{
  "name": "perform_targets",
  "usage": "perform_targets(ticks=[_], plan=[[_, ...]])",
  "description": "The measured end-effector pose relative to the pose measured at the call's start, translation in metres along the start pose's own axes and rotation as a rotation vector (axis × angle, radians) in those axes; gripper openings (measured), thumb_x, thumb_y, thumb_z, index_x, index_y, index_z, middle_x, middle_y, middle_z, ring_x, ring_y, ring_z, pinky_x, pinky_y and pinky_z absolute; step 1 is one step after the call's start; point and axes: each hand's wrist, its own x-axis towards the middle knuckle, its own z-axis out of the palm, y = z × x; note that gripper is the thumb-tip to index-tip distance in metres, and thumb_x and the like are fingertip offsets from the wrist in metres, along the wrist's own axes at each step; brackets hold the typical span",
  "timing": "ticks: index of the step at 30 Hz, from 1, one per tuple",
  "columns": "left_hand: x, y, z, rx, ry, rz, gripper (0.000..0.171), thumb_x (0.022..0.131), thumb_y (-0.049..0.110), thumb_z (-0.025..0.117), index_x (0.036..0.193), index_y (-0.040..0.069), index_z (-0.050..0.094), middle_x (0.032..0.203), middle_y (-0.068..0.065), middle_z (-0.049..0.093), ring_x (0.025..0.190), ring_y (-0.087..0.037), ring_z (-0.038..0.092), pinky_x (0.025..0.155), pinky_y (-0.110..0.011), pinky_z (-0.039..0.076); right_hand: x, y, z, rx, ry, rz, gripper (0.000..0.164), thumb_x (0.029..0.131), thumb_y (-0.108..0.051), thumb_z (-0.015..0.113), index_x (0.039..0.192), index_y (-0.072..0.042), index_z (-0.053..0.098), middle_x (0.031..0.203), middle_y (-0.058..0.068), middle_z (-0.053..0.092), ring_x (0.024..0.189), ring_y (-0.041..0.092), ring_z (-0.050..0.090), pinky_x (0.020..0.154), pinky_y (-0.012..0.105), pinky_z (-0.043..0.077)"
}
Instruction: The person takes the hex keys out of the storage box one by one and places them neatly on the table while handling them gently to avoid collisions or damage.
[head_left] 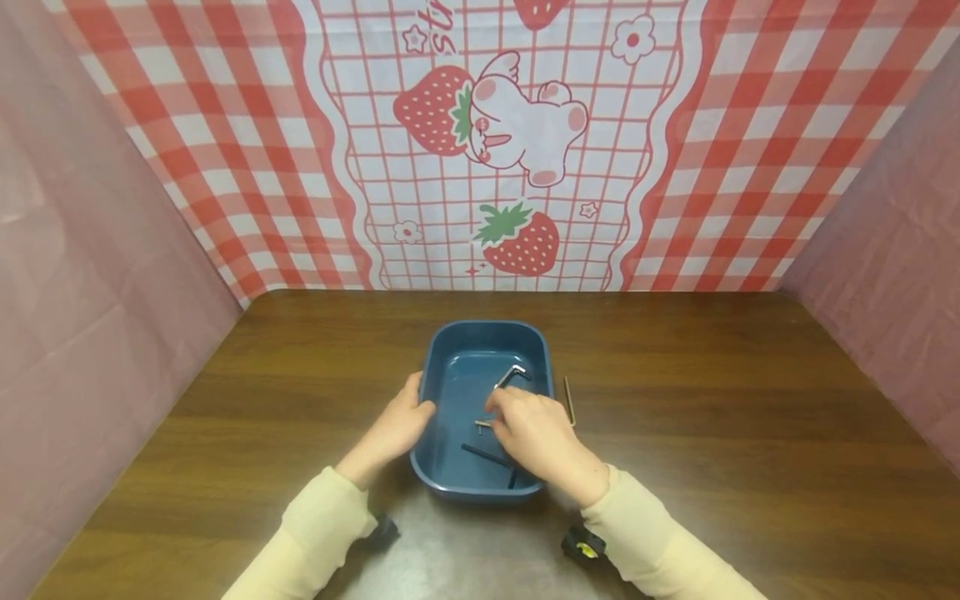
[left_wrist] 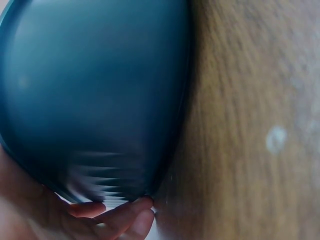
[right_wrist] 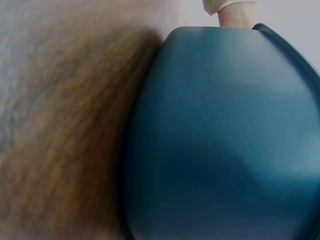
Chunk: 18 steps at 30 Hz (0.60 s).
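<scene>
A deep blue rectangular basin point(head_left: 480, 492) stands on the table, with several hex keys inside it. My left hand point(head_left: 393, 425) grips its left rim, thumb over the edge; in the left wrist view the fingers point(left_wrist: 125, 220) lie against its outer wall. My right hand point(head_left: 540, 433) reaches over the right rim into the basin, fingers bent downward. Beside its fingertips are a silver hex key point(head_left: 516, 371), partly hidden by the hand, and a small brass-coloured hex key point(head_left: 482, 424). Whether the fingertips pinch either one cannot be made out. A black hex key point(head_left: 486, 454) lies nearer the front.
Right of the basin, a brass-coloured hex key point(head_left: 569, 400) lies on the brown wooden table point(head_left: 712, 417). A checked strawberry cloth point(head_left: 517, 242) hangs behind the table, with pink cloths at both sides. The right wrist view shows mostly the basin's outer wall point(right_wrist: 220, 135).
</scene>
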Motion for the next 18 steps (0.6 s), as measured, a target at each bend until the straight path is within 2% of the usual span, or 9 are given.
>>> perform_targets(ticks=[8, 18], plan=[[0.0007, -0.0001, 0.0006, -0.007, -0.006, 0.008, 0.053, 0.086, 0.009, 0.039, 0.136, -0.004, 0.028, 0.133, -0.028, 0.042, 0.121, -0.039, 0.043, 0.097, -0.051, 0.037, -0.0023, 0.0005, 0.0026, -0.059, -0.048, -0.049, 0.014, 0.072, -0.018, 0.070, 0.084, -0.015, 0.064, 0.074, -0.004, 0.062, 0.061, 0.016, 0.059, 0.050, 0.030, 0.044], [0.0002, -0.0002, -0.0002, -0.006, -0.005, 0.014, 0.053, 0.086, 0.009, 0.039, 0.136, -0.003, 0.028, 0.133, -0.027, 0.042, 0.121, -0.039, 0.042, 0.098, -0.051, 0.036, -0.0030, 0.0015, 0.0054, -0.141, -0.090, -0.130, 0.017, 0.071, -0.026, 0.069, 0.081, -0.015, 0.061, 0.071, -0.003, 0.058, 0.061, 0.016, 0.057, 0.049, 0.030, 0.041]])
